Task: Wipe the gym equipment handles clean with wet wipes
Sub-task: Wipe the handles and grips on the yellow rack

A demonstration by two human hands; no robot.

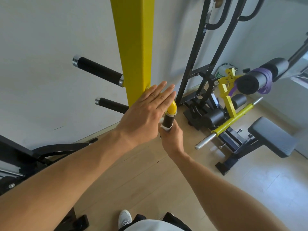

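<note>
A black handle (168, 121) with a yellow base (172, 107) sticks out from the yellow upright post (135, 47) toward me. My right hand (171, 137) is wrapped around the near end of this handle with a white wet wipe (164, 128) pressed under its fingers. Only a thin edge of the wipe shows. My left hand (146, 112) lies flat with fingers spread, its palm against the lower part of the post, just left of the handle. Two more black handles (98, 70) (111, 105) with chrome end caps jut out leftward from the post.
A black frame (201, 52) stands right of the post. Behind it sit a yellow bar with chrome ends (230, 121), black foam rollers (261, 74) with a purple band, and a grey padded bench (273, 137). Another black bench (50, 150) lies at left. White wall behind, wooden floor below.
</note>
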